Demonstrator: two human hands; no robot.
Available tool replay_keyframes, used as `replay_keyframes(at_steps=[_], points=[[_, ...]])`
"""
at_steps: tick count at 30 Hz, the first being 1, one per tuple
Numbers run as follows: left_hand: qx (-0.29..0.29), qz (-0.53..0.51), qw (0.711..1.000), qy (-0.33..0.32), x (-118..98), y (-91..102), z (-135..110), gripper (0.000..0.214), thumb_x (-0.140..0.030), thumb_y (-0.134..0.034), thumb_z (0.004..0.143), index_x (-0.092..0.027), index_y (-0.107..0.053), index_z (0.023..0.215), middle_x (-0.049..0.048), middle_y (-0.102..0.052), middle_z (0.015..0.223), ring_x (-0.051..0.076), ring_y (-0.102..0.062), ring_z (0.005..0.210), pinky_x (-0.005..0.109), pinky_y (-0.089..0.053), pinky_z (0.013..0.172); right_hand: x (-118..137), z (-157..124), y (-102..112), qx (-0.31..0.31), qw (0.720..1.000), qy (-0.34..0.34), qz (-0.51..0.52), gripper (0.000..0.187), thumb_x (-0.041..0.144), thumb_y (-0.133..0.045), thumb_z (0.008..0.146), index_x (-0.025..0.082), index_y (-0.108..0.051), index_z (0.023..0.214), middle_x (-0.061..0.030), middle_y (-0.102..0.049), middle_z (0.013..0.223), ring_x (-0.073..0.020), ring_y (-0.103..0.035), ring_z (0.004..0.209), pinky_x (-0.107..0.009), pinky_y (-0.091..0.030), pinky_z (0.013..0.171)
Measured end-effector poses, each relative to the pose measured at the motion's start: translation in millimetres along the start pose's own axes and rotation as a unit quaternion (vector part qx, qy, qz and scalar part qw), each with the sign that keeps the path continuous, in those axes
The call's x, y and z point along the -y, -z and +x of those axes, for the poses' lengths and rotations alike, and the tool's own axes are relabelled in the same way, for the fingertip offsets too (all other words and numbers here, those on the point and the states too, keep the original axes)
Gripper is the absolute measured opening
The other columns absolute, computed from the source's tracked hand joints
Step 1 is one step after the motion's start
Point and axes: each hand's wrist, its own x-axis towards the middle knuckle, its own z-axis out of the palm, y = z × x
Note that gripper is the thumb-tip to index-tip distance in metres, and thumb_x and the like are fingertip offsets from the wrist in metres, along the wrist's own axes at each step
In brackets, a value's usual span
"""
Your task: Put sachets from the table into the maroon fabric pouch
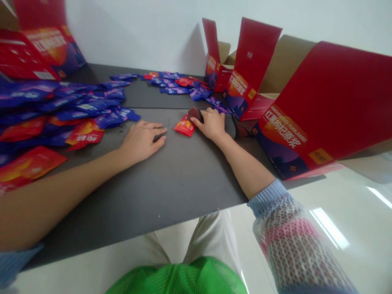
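My left hand lies on the dark grey table, fingers stretched out, just right of a heap of blue and red sachets. No object shows in it. My right hand is wrapped over a dark, elongated object with a rounded reddish-brown end; its exact kind is unclear, since the fingers cover part of it. Beside that end, a single red sachet lies flat between my hands, its upper right edge close to my right thumb.
Open red cartons line the right side, flaps raised; a smaller red carton stands farther back. Another open red carton is at the back left. A row of loose sachets lies along the back, before a white wall.
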Motion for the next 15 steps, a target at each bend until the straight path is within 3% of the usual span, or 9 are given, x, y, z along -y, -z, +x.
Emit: replay_keyframes(at_steps=[8, 12, 15], points=[[-0.038, 0.004, 0.999, 0.016, -13.5, 6.6, -1.4, 0.059, -0.052, -0.051, 0.089, -0.013, -0.066, 0.132, 0.0130, -0.067, 0.137, 0.032, -0.058, 0.127, 0.042, -0.040, 0.110, 6.7, -0.1, 2.4, -0.066, 0.996, -0.011, 0.061, 0.071, 0.067, -0.024, 0.102, 0.016, -0.073, 0.106, -0.0147, -0.070, 0.106, -0.0298, -0.063, 0.102, -0.039, -0.043, 0.087], [-0.038, 0.017, 0.999, -0.015, -36.5, 3.0, 18.9, 0.069, -0.056, -0.054, 0.088, -0.015, -0.055, 0.143, 0.0145, -0.061, 0.143, 0.035, -0.054, 0.131, 0.042, -0.040, 0.108, 11.4, -1.0, 0.3, -0.101, 0.991, -0.012, 0.084, 0.074, 0.067, -0.017, 0.103, 0.018, -0.073, 0.105, -0.0121, -0.070, 0.102, -0.0260, -0.064, 0.100, -0.034, -0.043, 0.084], [-0.020, 0.042, 0.999, -0.004, -62.8, -4.6, 42.9, 0.085, -0.063, -0.059, 0.084, -0.011, -0.045, 0.150, 0.0202, -0.065, 0.135, 0.039, -0.058, 0.124, 0.045, -0.044, 0.099, 11.7, -3.3, 1.9, -0.136, 0.986, -0.028, 0.098, 0.074, 0.062, -0.014, 0.105, 0.018, -0.073, 0.105, -0.0118, -0.070, 0.102, -0.0233, -0.064, 0.097, -0.032, -0.043, 0.084]])
